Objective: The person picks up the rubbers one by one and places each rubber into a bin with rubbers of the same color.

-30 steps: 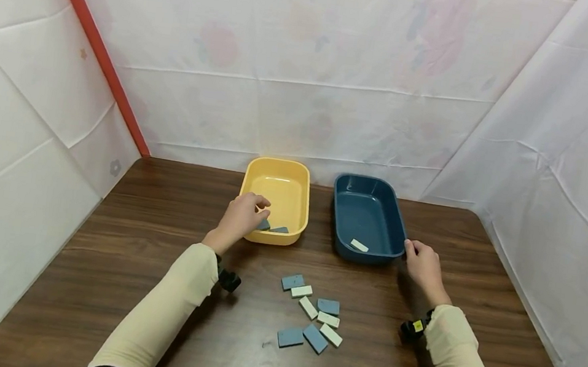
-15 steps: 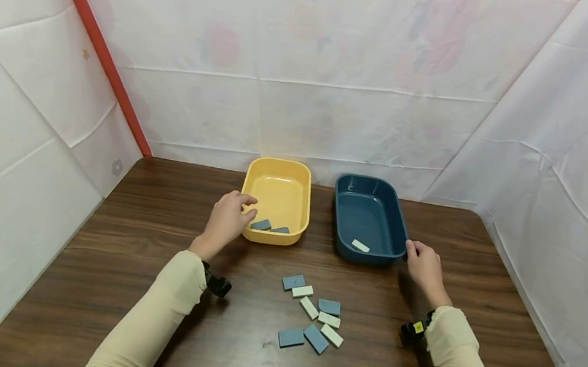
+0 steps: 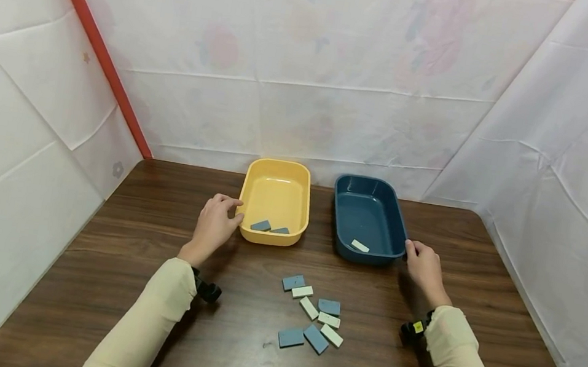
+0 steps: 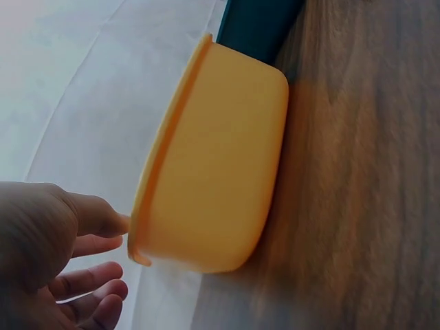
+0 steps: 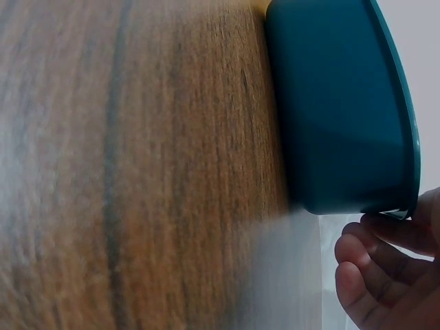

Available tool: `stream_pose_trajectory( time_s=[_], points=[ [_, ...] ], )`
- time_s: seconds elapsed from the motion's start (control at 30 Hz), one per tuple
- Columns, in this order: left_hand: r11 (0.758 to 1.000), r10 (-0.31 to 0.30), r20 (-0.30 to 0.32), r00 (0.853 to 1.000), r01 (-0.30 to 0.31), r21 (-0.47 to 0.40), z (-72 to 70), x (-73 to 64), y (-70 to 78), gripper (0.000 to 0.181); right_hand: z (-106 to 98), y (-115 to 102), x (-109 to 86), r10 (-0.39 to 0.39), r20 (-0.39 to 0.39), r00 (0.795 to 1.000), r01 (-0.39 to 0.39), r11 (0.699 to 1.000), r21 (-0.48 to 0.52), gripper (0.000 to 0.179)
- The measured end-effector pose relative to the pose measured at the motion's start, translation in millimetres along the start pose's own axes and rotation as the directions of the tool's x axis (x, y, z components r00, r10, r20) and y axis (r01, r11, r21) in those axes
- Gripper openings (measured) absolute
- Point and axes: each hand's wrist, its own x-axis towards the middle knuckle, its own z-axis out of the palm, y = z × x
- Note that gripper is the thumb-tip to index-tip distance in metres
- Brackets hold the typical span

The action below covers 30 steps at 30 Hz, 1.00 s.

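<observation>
My left hand [image 3: 216,220] is at the left rim of the yellow tub [image 3: 272,239], with its thumb tip [image 4: 122,224] right at the rim and the other fingers loosely bent, apart from one another. Two blue-grey tiles [image 3: 261,225] lie inside that tub at its near end. At the near right corner of the dark blue tub [image 3: 368,258], my right hand [image 3: 423,269] pinches the rim between thumb and forefinger. One small white tile [image 3: 360,245] lies in the blue tub. Nearer to me, several blue-grey tiles [image 3: 291,337] and white tiles [image 3: 331,335] lie scattered on the table.
Both tubs stand side by side at the back of the dark wooden table [image 3: 157,203], close to a white patterned cloth [image 3: 302,122]. More cloth hangs at left and right, and a red strip [image 3: 95,42] slants down the left corner.
My left hand has moved left, out from over the yellow tub to its outer rim, uncovering the tiles inside. The right hand stays at the blue tub's corner.
</observation>
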Motion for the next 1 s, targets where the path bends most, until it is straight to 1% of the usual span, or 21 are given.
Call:
stream_pose_trajectory(
  time_s=[0.2,0.33,0.47,0.53,0.63,0.73,0.8,0.9,1.0],
  points=[
    [1.000,-0.017,0.024,1.000,0.017,0.003,-1.8,-3.2,-5.8,0.038,-0.8,-2.2,0.2,0.002,0.009,1.000,-0.002,1.000,0.005,0.050],
    [1.000,-0.011,0.014,1.000,0.011,-0.014,-2.1,-4.8,-7.2,0.036,-1.6,-3.3,-0.2,0.010,0.010,1.000,-0.010,1.000,0.010,0.051],
    [0.999,-0.004,-0.004,1.000,0.004,-0.042,0.3,-6.5,-8.2,0.034,-2.2,-1.9,-2.1,0.020,-0.017,1.000,-0.020,1.000,0.011,0.052],
    [0.999,-0.006,-0.010,1.000,0.006,-0.053,1.9,-7.1,-8.4,0.033,-2.5,-1.3,-3.8,0.025,-0.049,0.998,-0.024,1.000,0.016,0.051],
    [0.998,-0.013,-0.022,1.000,0.012,-0.065,4.6,-7.1,-8.5,0.032,-3.0,-2.2,-6.1,0.026,-0.139,0.990,-0.023,0.999,0.026,0.046],
    [0.997,-0.013,-0.041,0.999,0.010,-0.072,6.5,-6.9,-9.0,0.031,-4.3,-6.3,-7.5,0.011,-0.251,0.968,-0.002,0.999,0.037,0.038],
    [0.997,-0.012,-0.055,0.998,0.008,-0.076,7.3,-6.5,-9.8,0.030,-5.4,-10.5,-7.7,-0.015,-0.306,0.952,0.027,0.999,0.036,0.035],
    [0.997,-0.014,-0.076,0.997,0.008,-0.082,8.2,-5.7,-11.3,0.029,-6.8,-19.1,-8.7,-0.064,-0.347,0.936,0.080,0.996,0.031,0.032],
    [0.996,-0.013,-0.091,0.996,0.005,-0.084,9.2,-5.3,-12.2,0.028,-6.5,-28.9,-10.6,-0.110,-0.360,0.927,0.132,0.991,0.035,0.027]
  ],
)
